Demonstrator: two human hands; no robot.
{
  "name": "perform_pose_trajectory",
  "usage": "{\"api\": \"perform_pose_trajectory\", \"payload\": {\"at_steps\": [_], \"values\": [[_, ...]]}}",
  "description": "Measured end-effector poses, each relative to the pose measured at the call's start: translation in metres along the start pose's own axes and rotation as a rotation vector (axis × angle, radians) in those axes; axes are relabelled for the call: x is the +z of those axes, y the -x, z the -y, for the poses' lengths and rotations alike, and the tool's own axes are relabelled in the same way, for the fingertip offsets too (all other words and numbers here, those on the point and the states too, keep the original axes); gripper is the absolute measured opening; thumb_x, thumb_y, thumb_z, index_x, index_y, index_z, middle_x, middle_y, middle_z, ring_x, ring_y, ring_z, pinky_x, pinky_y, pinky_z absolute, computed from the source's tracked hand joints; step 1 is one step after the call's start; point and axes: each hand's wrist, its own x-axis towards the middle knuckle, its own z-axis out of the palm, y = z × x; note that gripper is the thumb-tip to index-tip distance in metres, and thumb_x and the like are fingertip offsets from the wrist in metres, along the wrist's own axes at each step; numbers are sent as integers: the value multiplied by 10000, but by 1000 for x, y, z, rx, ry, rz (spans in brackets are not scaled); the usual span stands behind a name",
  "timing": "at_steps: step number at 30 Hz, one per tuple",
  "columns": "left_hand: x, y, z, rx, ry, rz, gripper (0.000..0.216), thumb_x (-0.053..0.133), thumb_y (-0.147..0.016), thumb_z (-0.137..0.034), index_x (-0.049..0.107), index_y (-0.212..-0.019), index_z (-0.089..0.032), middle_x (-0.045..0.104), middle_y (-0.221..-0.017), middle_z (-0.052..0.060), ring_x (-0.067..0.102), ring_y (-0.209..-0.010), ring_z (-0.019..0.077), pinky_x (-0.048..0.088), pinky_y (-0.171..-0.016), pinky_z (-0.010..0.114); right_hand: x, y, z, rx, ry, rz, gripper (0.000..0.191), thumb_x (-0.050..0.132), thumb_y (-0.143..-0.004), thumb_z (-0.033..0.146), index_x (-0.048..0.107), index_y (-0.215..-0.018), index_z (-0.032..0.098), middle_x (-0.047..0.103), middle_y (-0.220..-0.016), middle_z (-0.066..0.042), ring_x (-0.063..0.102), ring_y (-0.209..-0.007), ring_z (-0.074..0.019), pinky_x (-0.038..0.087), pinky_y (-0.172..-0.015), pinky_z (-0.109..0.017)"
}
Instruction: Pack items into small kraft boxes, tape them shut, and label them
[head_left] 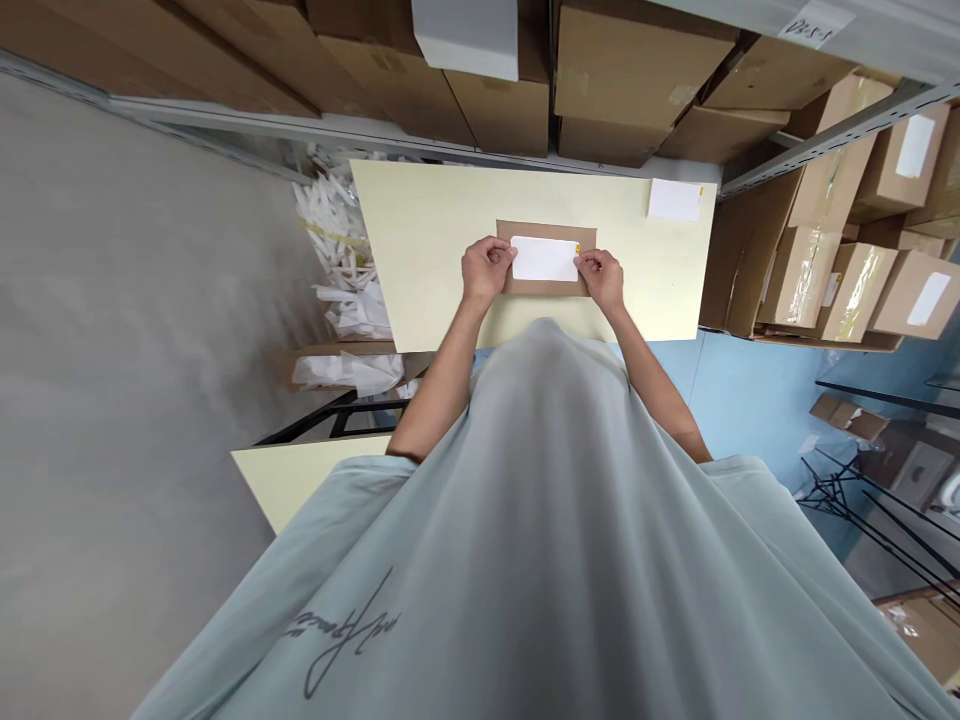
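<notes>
A white rectangular sheet [545,258] with a small yellow tab at its right end lies over a flat brown cardboard piece [546,232] on a pale yellow table [435,210]. My left hand [486,270] pinches the sheet's left end. My right hand [601,277] pinches its right end by the yellow tab. Both hands have their fingers curled closed on the sheet. My grey shirt hides the table's near edge.
Another white sheet [673,199] lies at the table's far right corner. Cardboard boxes [622,80] fill shelves behind and to the right [847,270]. A heap of white scraps [341,260] sits left of the table. A second pale table corner [289,480] is nearer, at left.
</notes>
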Motion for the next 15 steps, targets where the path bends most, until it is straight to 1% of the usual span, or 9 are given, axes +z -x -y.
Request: {"api": "perform_pose_trajectory", "payload": {"at_steps": [4, 9, 13, 15], "values": [[1, 0, 0, 20, 27, 9, 163, 856, -858, -304, 714, -793, -256, 631, -767, -7, 533, -726, 173, 484, -736, 322, 2, 1, -2, -8, 2, -1, 108, 751, -1018, 281, 771, -927, 226, 720, -988, -32, 650, -879, -177, 593, -987, -350], [1, 0, 2, 14, 5, 14, 113, 830, -832, -263, 723, -800, -246, 637, -774, -3, 545, -732, 172, 496, -772, 330, 5, 2, -4, -23, 10, -17, 100, 745, -1021, 281, 771, -943, 223, 707, -989, -24, 658, -887, -169, 576, -983, -328], [2, 1, 2, 19, -9, 4, 104, 816, -837, -278, 719, -815, -248, 640, -791, 1, 549, -749, 174, 516, -809, 335, 6, 2, -3, -20, 15, -27, 108, 732, -1011, 304, 751, -928, 237, 704, -972, -17, 650, -886, -179, 585, -1000, -353], [3, 4, 0, 25, -20, -7, 119, 828, -849, -296, 716, -840, -255, 624, -795, -3, 559, -763, 180, 538, -847, 346, 5, 1, -1, -16, 27, -18, 90, 757, -985, 287, 726, -911, 244, 690, -939, -13, 636, -895, -192, 585, -1014, -371]]}}
